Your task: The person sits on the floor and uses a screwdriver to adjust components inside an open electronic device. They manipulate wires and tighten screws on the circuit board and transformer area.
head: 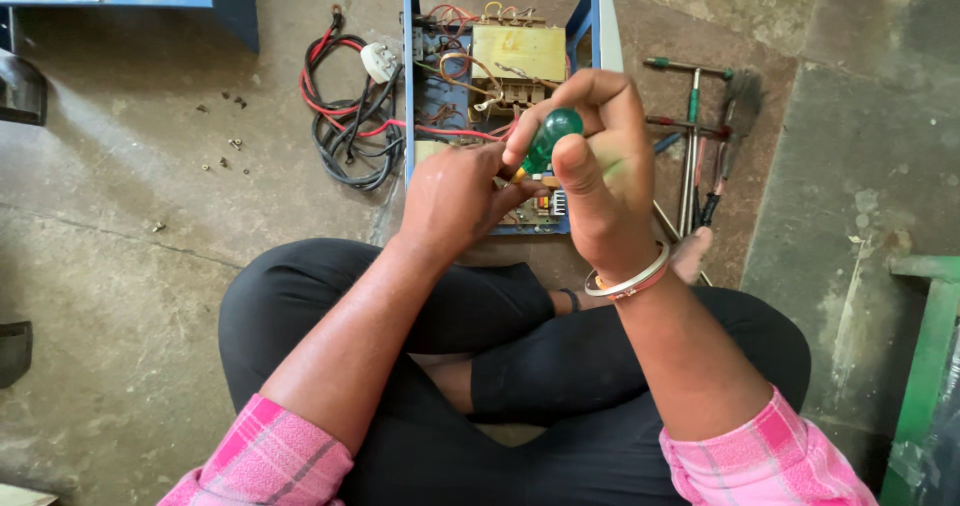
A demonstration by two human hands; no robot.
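Green-handled screwdriver (548, 138) gripped by right hand (600, 171), left hand (455, 198) pinching its shaft.

screwdriver handle (552, 134) was translucent green. open metal case (412, 86) was blue, transformer (518, 53) inside it yellowish. cable bundle (348, 116) was red and black, plug (379, 62) white. sleeves (770, 456) were pink plaid, trousers (600, 366) black. bangle (628, 282) was silver. floor (130, 226) was grey-brown. frame (925, 356) at right was green.
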